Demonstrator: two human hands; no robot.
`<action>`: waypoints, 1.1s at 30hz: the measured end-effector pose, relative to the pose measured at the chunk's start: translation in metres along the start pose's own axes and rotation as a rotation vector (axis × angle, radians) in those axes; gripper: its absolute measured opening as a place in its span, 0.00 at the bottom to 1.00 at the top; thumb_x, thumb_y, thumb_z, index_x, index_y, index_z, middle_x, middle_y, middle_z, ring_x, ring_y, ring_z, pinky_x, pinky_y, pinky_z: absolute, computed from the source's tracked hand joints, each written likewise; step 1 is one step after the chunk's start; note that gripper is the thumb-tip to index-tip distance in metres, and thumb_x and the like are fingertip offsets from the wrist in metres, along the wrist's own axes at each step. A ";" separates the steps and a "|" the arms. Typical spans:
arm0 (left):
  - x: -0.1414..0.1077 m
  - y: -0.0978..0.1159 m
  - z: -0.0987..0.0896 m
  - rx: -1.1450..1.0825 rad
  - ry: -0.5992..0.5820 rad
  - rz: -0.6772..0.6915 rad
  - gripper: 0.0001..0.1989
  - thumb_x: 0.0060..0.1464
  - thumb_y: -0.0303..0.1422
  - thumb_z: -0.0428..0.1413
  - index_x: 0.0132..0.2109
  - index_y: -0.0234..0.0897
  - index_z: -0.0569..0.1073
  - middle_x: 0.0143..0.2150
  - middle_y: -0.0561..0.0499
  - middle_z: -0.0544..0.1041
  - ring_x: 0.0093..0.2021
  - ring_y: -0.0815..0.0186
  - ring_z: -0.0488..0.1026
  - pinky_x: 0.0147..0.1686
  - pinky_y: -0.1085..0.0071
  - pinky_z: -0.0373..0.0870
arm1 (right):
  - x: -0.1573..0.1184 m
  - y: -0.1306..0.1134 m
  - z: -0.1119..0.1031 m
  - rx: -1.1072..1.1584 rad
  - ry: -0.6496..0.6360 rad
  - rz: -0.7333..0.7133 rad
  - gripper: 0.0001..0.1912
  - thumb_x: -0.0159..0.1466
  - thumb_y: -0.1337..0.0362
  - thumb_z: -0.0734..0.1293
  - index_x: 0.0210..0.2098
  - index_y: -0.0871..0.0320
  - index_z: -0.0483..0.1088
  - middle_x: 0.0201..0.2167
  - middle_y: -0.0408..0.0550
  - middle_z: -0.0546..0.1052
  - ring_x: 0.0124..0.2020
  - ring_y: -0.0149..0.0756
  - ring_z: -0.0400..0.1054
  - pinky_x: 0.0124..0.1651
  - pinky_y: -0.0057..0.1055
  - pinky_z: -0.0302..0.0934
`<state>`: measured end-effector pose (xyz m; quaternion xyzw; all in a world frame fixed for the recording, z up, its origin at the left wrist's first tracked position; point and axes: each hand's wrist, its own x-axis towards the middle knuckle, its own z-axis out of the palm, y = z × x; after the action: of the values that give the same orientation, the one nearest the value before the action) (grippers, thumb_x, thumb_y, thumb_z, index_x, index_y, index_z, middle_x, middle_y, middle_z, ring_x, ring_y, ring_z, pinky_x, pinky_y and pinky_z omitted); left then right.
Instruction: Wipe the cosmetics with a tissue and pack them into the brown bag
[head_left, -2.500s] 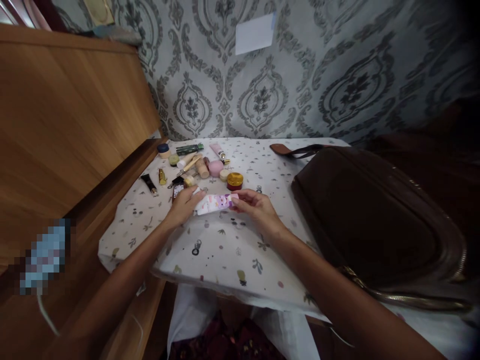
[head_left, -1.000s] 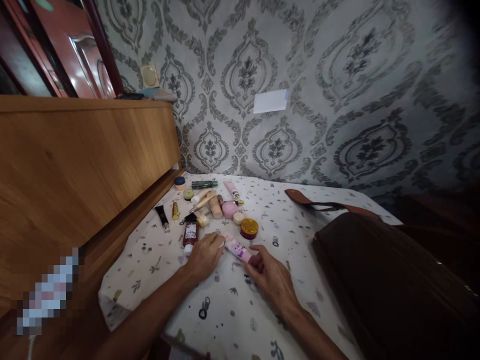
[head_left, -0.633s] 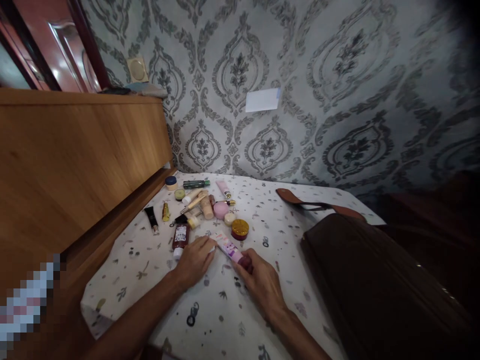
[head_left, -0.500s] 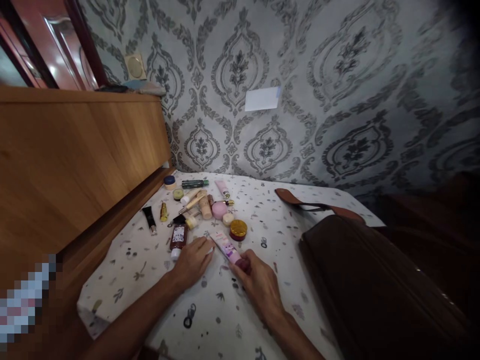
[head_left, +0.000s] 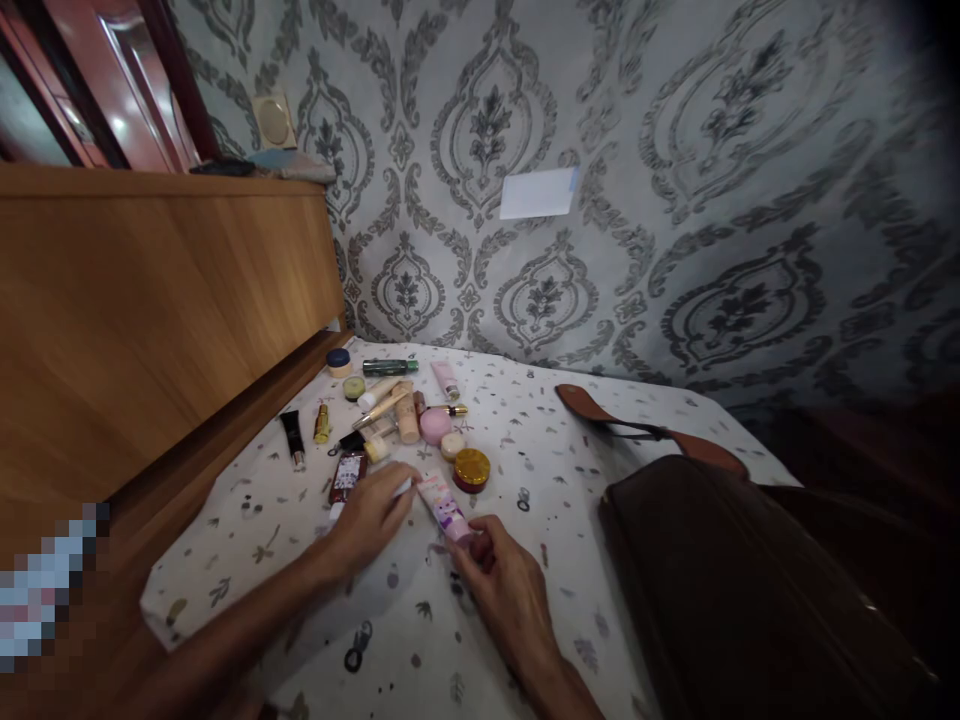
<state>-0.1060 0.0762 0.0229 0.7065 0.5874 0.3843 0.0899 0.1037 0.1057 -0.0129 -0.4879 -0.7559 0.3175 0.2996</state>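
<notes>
A pink tube (head_left: 444, 508) with a purple printed figure slants over the cloth. My right hand (head_left: 504, 580) is closed on its near end, between thumb and fingers. Beside the tube's far end is my left hand (head_left: 373, 513), its fingers drawn together around a small white object (head_left: 403, 488) that I cannot identify. Under the left hand's far side lies a brown bottle (head_left: 348, 476) with a patterned label, partly hidden. Just beyond the tube stand a gold-lidded jar (head_left: 472, 469) and a small cream-coloured jar (head_left: 452, 446).
Further back lie a pink round container (head_left: 435, 427), a beige tube (head_left: 407, 418), a green bottle (head_left: 389, 367), a black tube (head_left: 293, 440) and several other cosmetics on a printed white cloth (head_left: 480, 660). A dark brown bag (head_left: 712, 580) sits right; a wooden cabinet (head_left: 172, 300) bounds the left.
Both hands and the pink tube have shifted slightly left in view. The left hand now covers more of the brown bottle. The camera view has turned a little.
</notes>
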 end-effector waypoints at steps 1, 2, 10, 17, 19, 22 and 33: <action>0.014 -0.003 -0.004 0.021 -0.017 0.008 0.11 0.66 0.30 0.46 0.46 0.38 0.73 0.42 0.47 0.78 0.43 0.61 0.75 0.45 0.67 0.71 | 0.000 0.000 0.000 0.003 -0.004 -0.002 0.14 0.63 0.50 0.65 0.36 0.53 0.71 0.24 0.41 0.73 0.25 0.38 0.68 0.29 0.30 0.57; 0.031 -0.007 -0.008 0.062 -0.030 0.025 0.12 0.65 0.29 0.46 0.48 0.39 0.73 0.44 0.47 0.78 0.45 0.61 0.75 0.47 0.66 0.71 | 0.000 0.001 0.000 0.005 -0.006 -0.004 0.14 0.63 0.50 0.64 0.35 0.53 0.71 0.24 0.42 0.73 0.25 0.38 0.68 0.28 0.30 0.57; 0.197 -0.049 0.023 0.727 -0.317 0.028 0.27 0.60 0.20 0.47 0.64 0.44 0.67 0.54 0.41 0.72 0.52 0.55 0.73 0.47 0.63 0.71 | 0.000 0.008 0.001 -0.012 0.021 -0.048 0.13 0.63 0.51 0.65 0.37 0.54 0.73 0.23 0.42 0.74 0.23 0.36 0.67 0.26 0.29 0.57; 0.238 -0.057 0.057 0.778 -0.498 0.051 0.15 0.63 0.27 0.52 0.53 0.32 0.76 0.55 0.34 0.74 0.56 0.51 0.73 0.54 0.59 0.69 | 0.001 0.011 0.000 -0.022 0.043 -0.103 0.12 0.64 0.53 0.65 0.37 0.53 0.73 0.22 0.41 0.74 0.21 0.34 0.66 0.25 0.27 0.59; 0.242 -0.056 0.058 0.773 -0.558 0.040 0.14 0.61 0.32 0.55 0.51 0.30 0.77 0.54 0.33 0.75 0.55 0.50 0.74 0.53 0.59 0.71 | 0.002 0.012 0.000 -0.012 0.043 -0.109 0.13 0.64 0.51 0.65 0.36 0.53 0.74 0.22 0.41 0.74 0.21 0.34 0.67 0.25 0.28 0.59; 0.249 -0.058 0.053 0.742 -0.667 0.003 0.19 0.50 0.40 0.66 0.45 0.32 0.80 0.48 0.40 0.80 0.48 0.53 0.77 0.47 0.65 0.74 | 0.003 0.013 0.001 0.002 0.037 -0.103 0.14 0.64 0.51 0.65 0.35 0.53 0.74 0.21 0.41 0.74 0.20 0.35 0.67 0.24 0.28 0.59; 0.259 -0.132 -0.031 0.832 -0.497 -0.325 0.19 0.64 0.39 0.57 0.58 0.35 0.70 0.56 0.43 0.73 0.52 0.58 0.74 0.50 0.55 0.75 | 0.005 0.016 -0.001 -0.021 0.033 -0.135 0.14 0.64 0.51 0.65 0.36 0.54 0.73 0.21 0.40 0.73 0.20 0.34 0.67 0.24 0.27 0.61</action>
<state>-0.2223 0.3377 0.0810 0.6520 0.7539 -0.0805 -0.0034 0.1111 0.1159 -0.0236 -0.4441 -0.7854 0.2805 0.3273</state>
